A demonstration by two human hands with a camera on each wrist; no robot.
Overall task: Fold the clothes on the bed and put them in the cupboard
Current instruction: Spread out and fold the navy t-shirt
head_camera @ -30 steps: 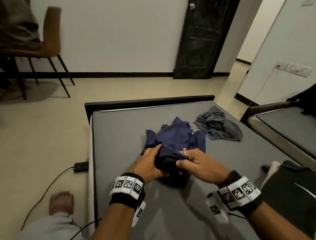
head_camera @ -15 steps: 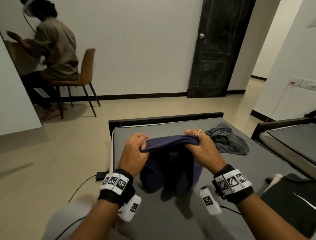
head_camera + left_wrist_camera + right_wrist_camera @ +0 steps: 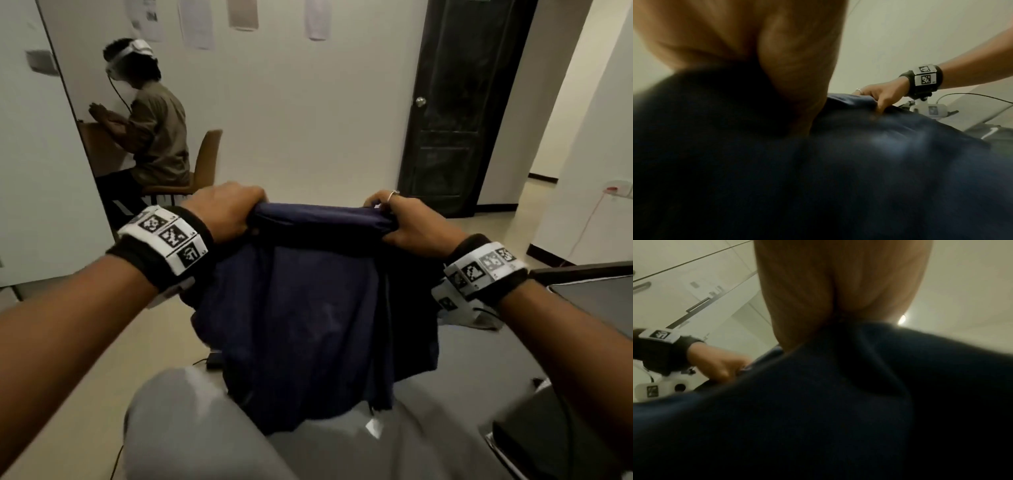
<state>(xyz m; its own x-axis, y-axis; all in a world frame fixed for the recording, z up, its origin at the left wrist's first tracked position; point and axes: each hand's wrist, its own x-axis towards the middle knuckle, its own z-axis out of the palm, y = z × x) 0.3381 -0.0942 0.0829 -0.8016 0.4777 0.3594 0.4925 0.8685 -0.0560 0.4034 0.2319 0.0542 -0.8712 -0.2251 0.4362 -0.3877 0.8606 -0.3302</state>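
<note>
Ahead of me a plain white wall [image 3: 308, 102] carries a row of paper sheets [image 3: 195, 20]. A dark panelled door [image 3: 455, 102] stands right of it. Left, someone sits on a tan chair [image 3: 205, 161]. The floor [image 3: 68, 325] is beige.

Left hand [image 3: 224, 212] and right hand [image 3: 407, 222] grip navy garment [image 3: 308, 325] aloft; it hangs between them.

No readable text, only coded square markers on wristbands [image 3: 168, 240], wall papers [image 3: 195, 20] illegible
</note>
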